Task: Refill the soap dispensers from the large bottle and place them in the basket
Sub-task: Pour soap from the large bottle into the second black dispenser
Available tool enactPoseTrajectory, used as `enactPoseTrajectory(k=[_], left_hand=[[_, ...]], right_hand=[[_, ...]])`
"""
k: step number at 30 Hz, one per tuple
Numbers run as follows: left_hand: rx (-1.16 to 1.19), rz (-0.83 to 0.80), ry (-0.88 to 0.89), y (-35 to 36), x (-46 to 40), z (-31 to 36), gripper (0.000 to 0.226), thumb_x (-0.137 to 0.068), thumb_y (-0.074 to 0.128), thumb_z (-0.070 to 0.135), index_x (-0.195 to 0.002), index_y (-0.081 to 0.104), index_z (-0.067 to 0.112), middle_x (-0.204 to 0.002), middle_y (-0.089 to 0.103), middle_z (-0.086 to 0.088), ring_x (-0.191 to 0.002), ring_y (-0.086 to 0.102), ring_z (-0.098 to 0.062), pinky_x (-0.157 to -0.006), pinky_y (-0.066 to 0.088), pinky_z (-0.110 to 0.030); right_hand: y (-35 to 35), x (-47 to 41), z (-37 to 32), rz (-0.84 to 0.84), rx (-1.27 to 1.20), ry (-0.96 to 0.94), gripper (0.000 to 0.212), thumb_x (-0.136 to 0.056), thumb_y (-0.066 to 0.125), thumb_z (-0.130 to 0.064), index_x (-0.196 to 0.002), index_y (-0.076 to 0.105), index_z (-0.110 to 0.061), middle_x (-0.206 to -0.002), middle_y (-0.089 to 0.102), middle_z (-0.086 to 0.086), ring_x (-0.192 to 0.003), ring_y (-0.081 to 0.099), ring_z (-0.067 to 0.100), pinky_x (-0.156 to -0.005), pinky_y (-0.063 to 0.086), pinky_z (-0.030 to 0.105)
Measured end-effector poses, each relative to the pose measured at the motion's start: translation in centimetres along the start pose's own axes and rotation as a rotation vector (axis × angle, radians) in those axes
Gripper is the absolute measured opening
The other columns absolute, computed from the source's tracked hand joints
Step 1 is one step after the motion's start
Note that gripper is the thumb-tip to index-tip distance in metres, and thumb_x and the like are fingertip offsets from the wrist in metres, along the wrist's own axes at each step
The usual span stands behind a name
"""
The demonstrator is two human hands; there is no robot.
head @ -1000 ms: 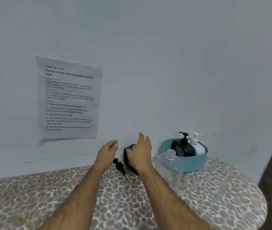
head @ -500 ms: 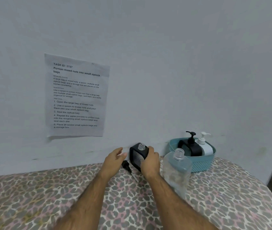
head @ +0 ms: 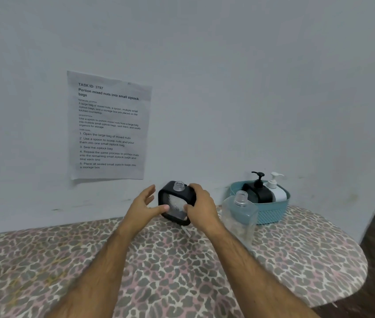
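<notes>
Above the leopard-print table (head: 182,267), at about twelve o'clock from me, I have the black dispenser (head: 176,203) lifted and tilted, its clear neck open at the top with no pump on it. My right hand (head: 201,208) grips it from the three o'clock side, fingers curled over the top corner and thumb on the front window. My left hand (head: 144,206) is mostly open at nine o'clock — only the thumb tip seems to touch the frame's lower front, the other fingers spread clear of it. The risk, as I judge it, is spilling: with the neck uncapped and the body leaning, any soap inside could run out, or the smooth casing could slip from a one-sided grip. The large bottle (head: 239,216) stands uncapped just beside my right wrist at four o'clock — a careless elbow could topple it toward the basket (head: 271,213), which already holds two pump bottles.
</notes>
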State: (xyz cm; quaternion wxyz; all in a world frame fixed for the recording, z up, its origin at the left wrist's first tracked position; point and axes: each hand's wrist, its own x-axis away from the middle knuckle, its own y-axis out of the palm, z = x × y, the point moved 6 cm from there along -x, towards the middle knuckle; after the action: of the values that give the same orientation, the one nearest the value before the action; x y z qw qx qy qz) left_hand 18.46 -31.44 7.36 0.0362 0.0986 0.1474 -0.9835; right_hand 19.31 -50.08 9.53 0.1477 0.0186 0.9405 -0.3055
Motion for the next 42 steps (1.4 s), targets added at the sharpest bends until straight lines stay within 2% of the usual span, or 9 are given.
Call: enactPoseTrajectory(k=[6,9,13,23,28,33,37,39,42], left_hand=[[0.038,-0.13,-0.043,-0.1,3.8,-0.4,0.115,-0.055,0.09,0.044,-0.152,0.03,0.024,-0.145,0.04,0.014,-0.133,0.043,-0.01,-0.104,0.04,-0.032],[0.089,-0.128,-0.013,0.8,5.6,-0.3,0.087,-0.061,0.09,0.03,-0.137,0.047,0.034,-0.13,0.06,0.012,-0.117,0.061,-0.007,-0.091,0.053,-0.026],[0.1,-0.022,-0.027,1.0,7.5,-0.3,0.07,-0.076,0.084,0.011,-0.133,0.047,0.03,-0.12,0.061,0.007,-0.108,0.063,-0.012,-0.074,0.055,-0.022],[0.161,0.05,-0.109,2.0,11.5,-2.8,0.057,-0.074,0.083,0.001,-0.12,0.052,0.016,-0.114,0.064,-0.003,-0.1,0.065,-0.018,-0.072,0.053,-0.025],[0.16,0.134,-0.099,2.4,12.4,-3.3,0.054,-0.073,0.082,-0.001,-0.118,0.055,0.012,-0.113,0.066,-0.006,-0.099,0.067,-0.021,-0.075,0.055,-0.03],[0.141,0.23,-0.118,2.9,12.9,-3.9,0.055,-0.075,0.082,0.001,-0.122,0.053,0.01,-0.114,0.066,-0.005,-0.1,0.066,-0.025,-0.085,0.057,-0.045],[0.101,0.267,-0.104,3.5,13.5,-3.5,0.054,-0.078,0.081,0.006,-0.124,0.052,0.012,-0.113,0.064,-0.002,-0.1,0.065,-0.022,-0.087,0.056,-0.043],[0.096,0.267,-0.105,3.7,13.5,-3.4,0.056,-0.078,0.081,0.008,-0.126,0.052,0.012,-0.114,0.064,-0.002,-0.101,0.064,-0.022,-0.089,0.055,-0.043],[0.102,0.255,-0.1,3.7,13.6,-3.5,0.057,-0.079,0.081,0.009,-0.128,0.051,0.015,-0.116,0.064,-0.002,-0.102,0.064,-0.021,-0.09,0.054,-0.04]], right_hand=[[-0.5,3.3,-0.7,-0.145,-0.029,-0.058,0.06,-0.087,0.064,-0.003,-0.141,0.044,-0.02,-0.131,0.055,0.005,-0.114,0.056,0.021,-0.095,0.048,0.031],[-0.8,4.8,-1.0,-0.183,-0.063,-0.071,0.061,-0.087,0.063,0.0,-0.142,0.044,-0.018,-0.133,0.055,0.006,-0.115,0.057,0.022,-0.095,0.048,0.03],[-0.9,6.6,-0.9,-0.241,-0.098,-0.053,0.061,-0.089,0.058,0.002,-0.144,0.044,-0.019,-0.136,0.053,0.005,-0.121,0.054,0.023,-0.1,0.05,0.04],[0.5,11.1,0.4,-0.267,-0.189,0.003,0.06,-0.093,0.052,0.003,-0.146,0.044,-0.024,-0.139,0.054,-0.003,-0.12,0.054,0.015,-0.098,0.05,0.029],[0.8,12.6,1.6,-0.176,-0.258,0.058,0.056,-0.093,0.054,0.002,-0.142,0.049,-0.025,-0.13,0.059,-0.007,-0.115,0.056,0.008,-0.087,0.049,0.016],[-0.1,13.8,3.4,-0.02,-0.248,0.114,0.04,-0.093,0.062,-0.011,-0.132,0.058,-0.02,-0.124,0.061,-0.006,-0.114,0.057,0.007,-0.098,0.049,0.025],[-1.5,14.7,4.7,0.146,-0.249,0.127,0.002,-0.09,0.069,-0.022,-0.091,0.067,-0.022,-0.087,0.066,-0.01,-0.077,0.058,-0.001,-0.069,0.046,0.012],[-2.3,15.1,5.6,0.22,-0.278,0.148,0.02,-0.087,0.072,-0.026,-0.073,0.06,-0.02,-0.069,0.061,-0.01,-0.061,0.052,0.002,-0.06,0.043,0.015],[-4.0,15.6,6.7,0.365,-0.313,0.178,0.033,-0.085,0.075,-0.032,-0.067,0.052,-0.017,-0.063,0.053,-0.007,-0.056,0.044,0.004,-0.056,0.041,0.017]])
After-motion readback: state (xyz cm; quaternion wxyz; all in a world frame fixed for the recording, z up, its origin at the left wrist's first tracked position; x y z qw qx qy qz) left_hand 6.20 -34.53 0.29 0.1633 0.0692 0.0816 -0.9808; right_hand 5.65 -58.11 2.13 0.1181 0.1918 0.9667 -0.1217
